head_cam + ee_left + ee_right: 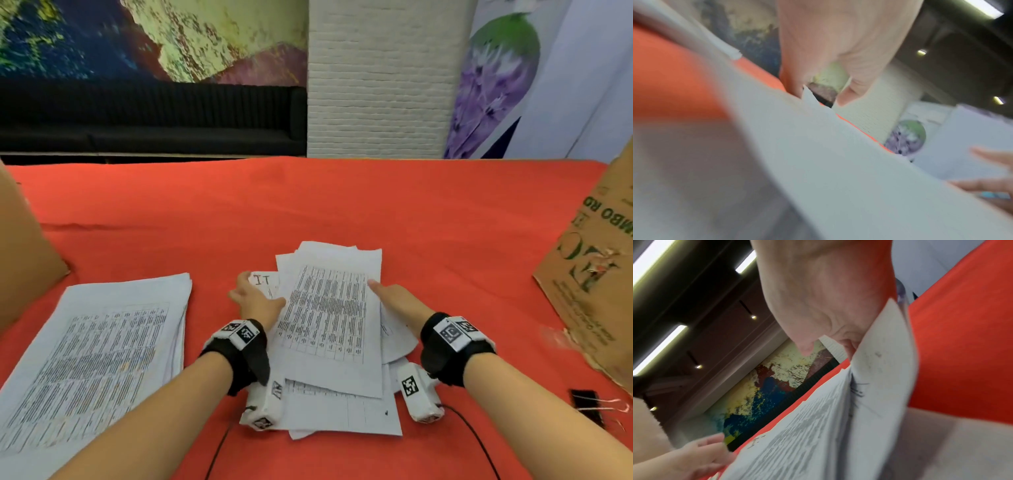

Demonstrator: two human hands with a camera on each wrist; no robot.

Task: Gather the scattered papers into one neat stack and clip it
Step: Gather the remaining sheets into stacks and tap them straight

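Note:
A loose, uneven pile of printed papers (329, 308) lies at the middle of the red tablecloth (308, 205). My left hand (255, 298) holds the pile's left edge, fingers curled down behind it and thumb toward the top sheet. In the left wrist view the left hand (838, 48) reaches over the blurred paper edge (838, 162). My right hand (394, 298) grips the right edge, thumb on top. The right wrist view shows the right hand (818, 296) with sheets (797, 434) bent up against it. A black binder clip (586, 406) lies at the near right, apart from both hands.
A second, squarer stack of printed sheets (102, 349) lies at the left. A torn cardboard box (596, 274) stands at the right edge and a cardboard flap (24, 257) at the left. Bare cloth stretches behind the pile to the far table edge.

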